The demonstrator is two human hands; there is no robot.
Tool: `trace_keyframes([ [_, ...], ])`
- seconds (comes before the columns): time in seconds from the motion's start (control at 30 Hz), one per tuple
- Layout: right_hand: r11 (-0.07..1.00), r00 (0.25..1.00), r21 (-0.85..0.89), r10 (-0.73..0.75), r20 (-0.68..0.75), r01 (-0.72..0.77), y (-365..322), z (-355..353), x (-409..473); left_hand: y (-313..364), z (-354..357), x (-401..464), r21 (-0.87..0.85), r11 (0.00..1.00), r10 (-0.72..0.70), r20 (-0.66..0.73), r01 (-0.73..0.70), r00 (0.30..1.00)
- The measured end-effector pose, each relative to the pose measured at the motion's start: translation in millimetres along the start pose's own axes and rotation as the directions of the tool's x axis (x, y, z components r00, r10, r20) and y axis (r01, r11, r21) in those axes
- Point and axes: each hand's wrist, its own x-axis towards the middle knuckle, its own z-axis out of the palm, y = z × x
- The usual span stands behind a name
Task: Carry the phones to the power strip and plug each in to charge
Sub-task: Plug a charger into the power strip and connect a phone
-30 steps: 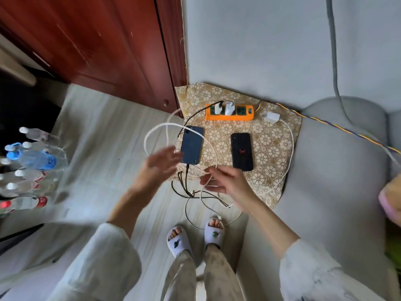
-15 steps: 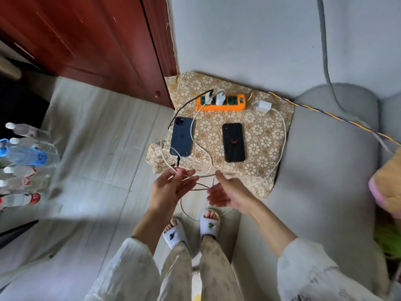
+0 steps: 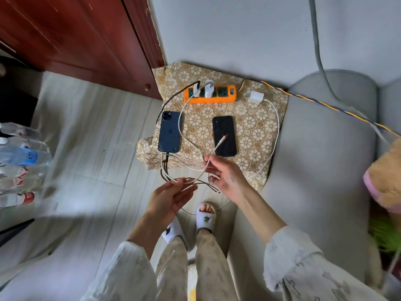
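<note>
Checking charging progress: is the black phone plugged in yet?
No. The white cable tip hovers over the black phone, pinched in the right hand.

Pale plank floor [image 3: 91, 148] meets a grey wall [image 3: 227, 33], a red-brown wooden door [image 3: 71, 38] and a grey sofa [image 3: 321, 161].

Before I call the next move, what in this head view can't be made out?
- Blue phone port: dark cable meets its bottom edge; seating too small to confirm.
- Black phone port: near edge, too small.
- White cable route: lost in the tangle between left hand and right hand.
- Bottles: blurred, cut by left edge.
</note>
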Motion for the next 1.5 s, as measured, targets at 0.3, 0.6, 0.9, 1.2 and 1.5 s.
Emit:
trace_keyframes([
  [0.3,0.909,0.972,-0.352,-0.233,0.009,0.221,-1.2,-21.5,20.5,30.5,42.3,36.7,0.926,0.350,0.650,-0.133,-0.140,0.748],
  [0.6,0.687,0.944,-0.654,-0.297,0.143,0.316,-7.2,-32.4,44.6,42.7,87.8,77.8,0.835,0.447,0.365,0.158,-0.322,0.918],
  [0.9,0.450,0.899,-0.882,-0.432,-0.078,0.139,-15.6,-54.2,98.0,28.9,68.8,107.3,0.624,0.731,0.396,-0.055,-0.278,0.916],
  [1.2,0.132,0.858,-0.955,-0.419,-0.296,-0.265,-22.8,-27.3,165.4,3.7,36.3,110.4,0.658,0.716,0.400,-0.112,-0.233,0.910],
  [1.5,0.845,0.927,-0.486,0.031,-0.373,-0.223,-39.5,-23.7,150.4,-11.5,26.4,106.1,0.685,0.681,0.457,-0.122,-0.258,0.881],
])
